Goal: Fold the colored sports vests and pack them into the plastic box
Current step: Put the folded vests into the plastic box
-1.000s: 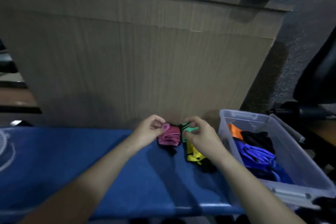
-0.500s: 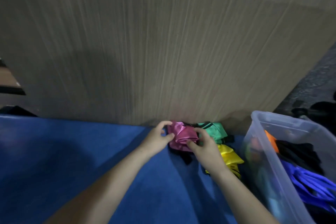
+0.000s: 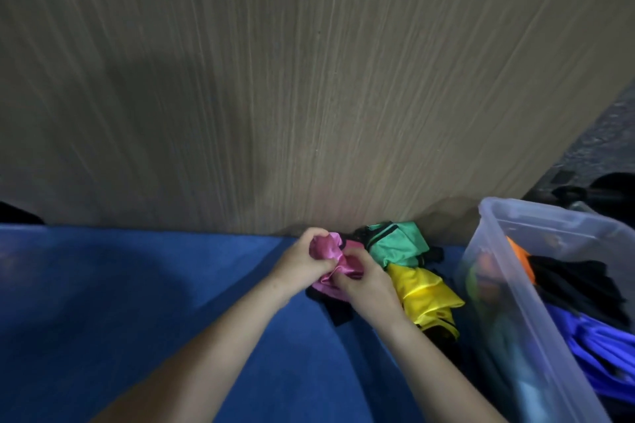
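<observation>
A bunched pink vest lies on the blue surface against a wooden panel. My left hand grips its left side and my right hand pinches its right side, fingers curled into the cloth. Just right of it sit a crumpled green vest and a yellow vest, both with black trim. The clear plastic box stands at the right, holding orange, black and blue-purple vests.
A tall wood-grain panel rises straight behind the blue surface. Dark floor and black chair parts show past the box at the far right.
The camera has tilted down and closer. My right hand has left the green vest and joined my left hand on the pink vest, and both now bunch it tighter.
</observation>
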`<state>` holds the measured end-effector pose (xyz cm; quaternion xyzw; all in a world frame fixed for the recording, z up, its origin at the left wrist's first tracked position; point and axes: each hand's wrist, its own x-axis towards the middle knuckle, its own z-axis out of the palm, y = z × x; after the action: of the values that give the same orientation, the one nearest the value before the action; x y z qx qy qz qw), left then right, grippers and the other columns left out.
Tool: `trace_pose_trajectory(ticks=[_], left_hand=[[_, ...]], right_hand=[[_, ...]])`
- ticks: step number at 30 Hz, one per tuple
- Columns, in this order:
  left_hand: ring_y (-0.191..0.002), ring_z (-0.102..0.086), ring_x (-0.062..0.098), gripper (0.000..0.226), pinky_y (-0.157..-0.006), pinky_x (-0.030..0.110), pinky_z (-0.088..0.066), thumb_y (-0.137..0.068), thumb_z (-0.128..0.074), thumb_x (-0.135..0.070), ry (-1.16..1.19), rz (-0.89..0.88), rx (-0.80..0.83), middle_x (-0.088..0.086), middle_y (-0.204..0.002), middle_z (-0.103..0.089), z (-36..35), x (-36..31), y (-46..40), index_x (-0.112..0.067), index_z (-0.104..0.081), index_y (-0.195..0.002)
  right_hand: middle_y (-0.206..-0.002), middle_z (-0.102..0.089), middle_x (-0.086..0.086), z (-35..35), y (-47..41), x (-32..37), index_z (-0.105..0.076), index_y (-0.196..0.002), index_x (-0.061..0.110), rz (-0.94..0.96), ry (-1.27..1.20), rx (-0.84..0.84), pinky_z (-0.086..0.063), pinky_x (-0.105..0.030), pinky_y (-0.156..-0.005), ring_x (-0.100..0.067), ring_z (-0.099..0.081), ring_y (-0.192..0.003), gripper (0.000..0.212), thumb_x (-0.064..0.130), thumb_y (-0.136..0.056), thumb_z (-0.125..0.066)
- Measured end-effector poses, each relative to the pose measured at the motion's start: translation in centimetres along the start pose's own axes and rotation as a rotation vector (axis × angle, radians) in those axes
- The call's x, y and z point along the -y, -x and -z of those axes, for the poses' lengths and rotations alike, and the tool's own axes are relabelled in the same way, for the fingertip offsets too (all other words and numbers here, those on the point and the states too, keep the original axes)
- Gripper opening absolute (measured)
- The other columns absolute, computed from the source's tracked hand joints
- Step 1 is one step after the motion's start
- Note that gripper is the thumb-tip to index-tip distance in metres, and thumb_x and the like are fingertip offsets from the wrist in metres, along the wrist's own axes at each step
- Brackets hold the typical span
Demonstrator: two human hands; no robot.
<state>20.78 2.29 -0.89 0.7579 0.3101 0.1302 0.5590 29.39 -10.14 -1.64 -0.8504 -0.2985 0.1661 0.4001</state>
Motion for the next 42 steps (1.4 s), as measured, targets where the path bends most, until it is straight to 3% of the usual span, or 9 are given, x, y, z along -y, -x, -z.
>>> trace_pose_trajectory(ticks=[3, 7, 11, 14, 21, 29, 33, 38, 42], left_hand=[[-0.092, -0.069, 0.017, 0.042, -0.087, 0.041, -0.058, -0.073, -0.073, -0.023, 0.064, -0.004, -0.024, -0.004, -0.101, -0.070, -0.1, 0.0, 1.5, -0.043, -0.057, -0.106], [-0.086, -0.063, 0.010, 0.042, -0.073, 0.021, -0.054, -0.085, -0.073, -0.008, 0.166, -0.049, -0.052, -0.004, -0.098, -0.066, 0.7, -1.3, 3.5, -0.034, -0.056, -0.114], [-0.078, -0.062, 0.002, 0.043, -0.067, 0.016, -0.053, -0.086, -0.073, -0.005, 0.218, -0.138, -0.077, -0.006, -0.094, -0.063, 2.3, -4.3, 6.2, -0.029, -0.058, -0.119], [-0.071, -0.062, -0.004, 0.042, -0.063, 0.014, -0.050, -0.087, -0.071, -0.002, 0.262, -0.191, -0.083, -0.005, -0.092, -0.063, 3.1, -6.9, 8.3, -0.026, -0.058, -0.120], [-0.086, -0.070, 0.014, 0.040, -0.068, 0.019, -0.054, -0.088, -0.073, -0.008, 0.338, -0.285, -0.030, 0.009, -0.105, -0.069, 1.8, -13.1, 12.8, -0.028, -0.058, -0.121], [-0.082, -0.067, 0.016, 0.046, -0.060, 0.017, -0.051, -0.089, -0.069, -0.004, 0.373, -0.341, 0.105, 0.011, -0.107, -0.066, -5.9, -20.3, 14.7, -0.024, -0.056, -0.128], [-0.076, -0.064, 0.014, 0.049, -0.061, 0.014, -0.051, -0.090, -0.068, -0.001, 0.315, -0.365, 0.141, 0.009, -0.097, -0.063, -10.2, -22.7, 14.5, -0.023, -0.055, -0.131], [-0.069, -0.065, 0.006, 0.052, -0.061, 0.013, -0.048, -0.089, -0.069, -0.002, 0.245, -0.355, 0.181, 0.002, -0.090, -0.062, -13.4, -23.7, 12.6, -0.026, -0.055, -0.132], [-0.064, -0.066, -0.001, 0.052, -0.059, 0.011, -0.047, -0.090, -0.069, -0.006, 0.204, -0.341, 0.181, 0.001, -0.091, -0.063, -14.9, -24.0, 10.9, -0.030, -0.054, -0.133]], right_hand=[[-0.083, -0.072, 0.012, 0.1, 1.5, 0.3, -0.063, -0.107, 0.036, 0.016, 0.012, -0.016, -0.055, -0.030, -0.082, -0.014, -0.070, -0.087, 0.037, 0.035, -0.072, -0.075], [-0.083, -0.072, 0.014, 0.6, 2.7, 1.3, -0.059, -0.109, 0.043, 0.089, -0.029, -0.077, -0.053, -0.039, -0.087, -0.019, -0.066, -0.088, 0.050, 0.052, -0.060, -0.063], [-0.089, -0.072, 0.010, 2.1, 4.4, 3.8, -0.060, -0.106, 0.038, 0.185, -0.121, -0.101, -0.056, -0.040, -0.082, -0.010, -0.068, -0.084, 0.043, 0.041, -0.064, -0.067], [-0.096, -0.069, 0.001, 3.7, 5.8, 5.8, -0.059, -0.107, 0.038, 0.249, -0.174, -0.115, -0.056, -0.044, -0.082, -0.016, -0.068, -0.087, 0.044, 0.039, -0.064, -0.067], [-0.102, -0.068, 0.003, 10.9, 10.2, 8.3, -0.059, -0.110, 0.040, 0.319, -0.186, -0.165, -0.055, -0.035, -0.086, -0.010, -0.066, -0.094, 0.048, 0.044, -0.063, -0.066], [-0.095, -0.073, 0.006, 22.0, 14.0, 6.2, -0.063, -0.108, 0.029, 0.332, -0.150, -0.283, -0.055, -0.034, -0.085, -0.011, -0.068, -0.088, 0.036, 0.016, -0.078, -0.076], [-0.091, -0.073, 0.009, 26.3, 14.5, 3.8, -0.063, -0.108, 0.030, 0.288, -0.136, -0.312, -0.053, -0.021, -0.076, -0.002, -0.067, -0.082, 0.035, 0.013, -0.081, -0.075], [-0.088, -0.074, 0.006, 29.0, 13.3, 0.8, -0.064, -0.107, 0.029, 0.258, -0.128, -0.336, -0.054, -0.026, -0.074, -0.006, -0.069, -0.079, 0.036, 0.012, -0.079, -0.076], [-0.088, -0.073, 0.009, 30.1, 11.9, -0.5, -0.063, -0.108, 0.031, 0.238, -0.120, -0.326, -0.053, -0.020, -0.072, 0.000, -0.066, -0.076, 0.035, 0.014, -0.080, -0.076]])
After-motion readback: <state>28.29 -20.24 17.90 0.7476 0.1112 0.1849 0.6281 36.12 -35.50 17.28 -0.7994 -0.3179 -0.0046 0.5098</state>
